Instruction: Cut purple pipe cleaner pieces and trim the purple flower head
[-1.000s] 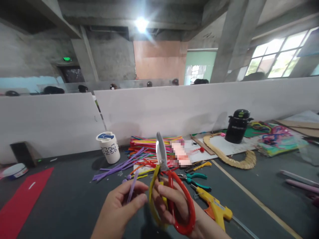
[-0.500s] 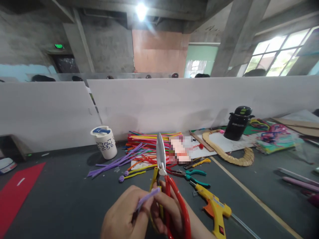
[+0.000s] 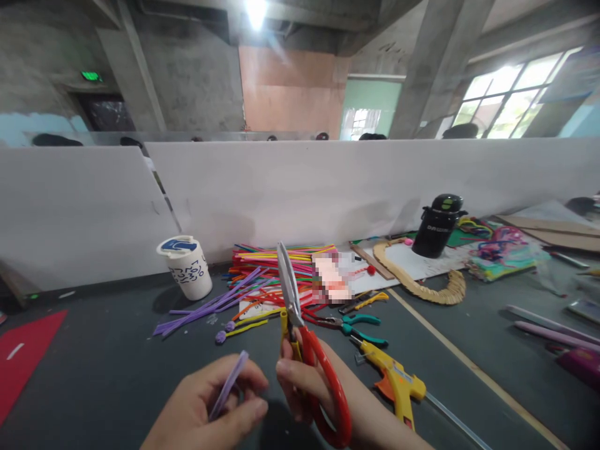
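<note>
My left hand [image 3: 210, 403] is loosely curled around a short purple pipe cleaner [image 3: 229, 386], which sticks up past the fingers. To its right, my right hand [image 3: 312, 381] grips red-handled scissors [image 3: 330, 384], their blades pointing up and nearly together. A yellow piece [image 3: 284, 325] sits in the same hand beside the scissors; its kind is hard to make out. A gap separates the two hands. Beyond them lie purple pipe cleaners [image 3: 213, 306], a pile of mixed-colour pipe cleaners [image 3: 272, 262] and two yellow stems with purple balls [image 3: 225, 335].
Teal-handled pliers [image 3: 363, 328] and a yellow glue gun [image 3: 398, 381] lie right of my hands. A white cup [image 3: 187, 269] and black bottle [image 3: 437, 231] stand near the white partition [image 3: 300, 194]. Red sheet [image 3: 28, 362] at left; curved tan piece [image 3: 422, 290] at right.
My hands, together before, have moved apart; the left has gone left and down with the purple pipe cleaner. The scissors stay in my right hand. The view has shifted slightly.
</note>
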{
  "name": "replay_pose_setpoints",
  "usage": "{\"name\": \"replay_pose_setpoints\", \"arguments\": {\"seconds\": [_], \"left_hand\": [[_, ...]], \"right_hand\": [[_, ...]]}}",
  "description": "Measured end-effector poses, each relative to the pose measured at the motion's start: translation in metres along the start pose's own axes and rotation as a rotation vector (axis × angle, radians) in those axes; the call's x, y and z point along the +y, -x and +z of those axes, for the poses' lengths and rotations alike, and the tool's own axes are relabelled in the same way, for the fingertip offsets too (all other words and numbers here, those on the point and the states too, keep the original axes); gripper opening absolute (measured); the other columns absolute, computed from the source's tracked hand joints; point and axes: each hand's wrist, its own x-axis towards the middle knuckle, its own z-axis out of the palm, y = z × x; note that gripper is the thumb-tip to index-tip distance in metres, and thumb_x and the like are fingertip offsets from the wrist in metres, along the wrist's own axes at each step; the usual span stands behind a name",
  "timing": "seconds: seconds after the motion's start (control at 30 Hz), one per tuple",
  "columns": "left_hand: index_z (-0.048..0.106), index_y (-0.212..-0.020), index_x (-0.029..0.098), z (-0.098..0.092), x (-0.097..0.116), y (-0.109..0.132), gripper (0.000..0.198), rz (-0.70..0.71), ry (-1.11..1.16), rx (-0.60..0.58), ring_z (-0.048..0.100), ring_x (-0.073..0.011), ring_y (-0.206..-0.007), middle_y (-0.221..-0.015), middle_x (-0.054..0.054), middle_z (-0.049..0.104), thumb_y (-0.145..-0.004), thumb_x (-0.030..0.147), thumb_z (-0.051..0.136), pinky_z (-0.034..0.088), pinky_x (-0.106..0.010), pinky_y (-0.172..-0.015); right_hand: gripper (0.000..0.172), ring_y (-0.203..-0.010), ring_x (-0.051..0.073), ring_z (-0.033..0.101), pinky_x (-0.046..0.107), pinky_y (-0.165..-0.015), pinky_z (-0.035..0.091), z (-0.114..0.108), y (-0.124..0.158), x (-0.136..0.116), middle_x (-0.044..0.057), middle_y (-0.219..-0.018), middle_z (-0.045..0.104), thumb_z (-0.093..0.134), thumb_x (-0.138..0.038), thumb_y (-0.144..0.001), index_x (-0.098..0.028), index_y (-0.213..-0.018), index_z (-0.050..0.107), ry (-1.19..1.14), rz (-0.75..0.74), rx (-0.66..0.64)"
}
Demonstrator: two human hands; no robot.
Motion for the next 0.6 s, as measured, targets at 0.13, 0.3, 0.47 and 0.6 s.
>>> {"name": "replay_pose_setpoints", "arguments": {"seconds": [0.13,0.3,0.47,0.6], "left_hand": [[0.065,-0.082,0.023,0.013,0.003,0.002,0.030,-0.019,0.105,0.145,0.036,-0.0101,-0.047,-0.055,0.004,0.050,-0.058,0.041,0.066,0.034,-0.022,-0.046],[0.058,-0.053,0.019,0.020,0.006,0.001,0.028,0.055,0.176,0.245,0.042,-0.0124,-0.052,-0.052,0.001,0.049,-0.060,0.045,0.064,0.037,-0.022,-0.050],[0.060,-0.072,0.020,0.003,0.007,-0.001,0.036,-0.024,0.326,0.291,0.033,-0.0083,-0.041,-0.057,0.003,0.052,-0.075,0.052,0.044,0.031,-0.019,-0.041],[0.063,-0.073,0.021,-0.005,0.009,0.000,0.026,0.019,0.124,0.197,0.051,-0.0140,-0.062,-0.066,0.001,0.059,-0.072,0.045,0.052,0.040,-0.020,-0.057]], "right_hand": [[0.037,-0.043,0.004,0.036,0.016,-0.039,0.027,0.003,0.001,0.001,-0.007,-0.055,0.040,0.061,-0.049,-0.069,-0.018,-0.071,0.041,0.098,0.014,-0.070],[0.042,-0.041,0.002,0.033,0.013,-0.036,0.026,0.005,0.000,0.009,-0.009,-0.054,0.038,0.067,-0.048,-0.064,-0.018,-0.072,0.038,0.024,0.027,-0.092],[0.036,-0.032,0.004,0.037,0.015,-0.031,0.028,-0.002,0.001,0.009,-0.005,-0.053,0.045,0.034,-0.052,-0.083,-0.018,-0.076,0.041,-0.340,0.015,-0.279],[0.029,-0.034,0.003,0.036,0.015,-0.033,0.026,-0.010,0.001,0.005,-0.006,-0.053,0.044,0.043,-0.045,-0.082,-0.017,-0.073,0.044,-0.243,-0.033,-0.191]]}}
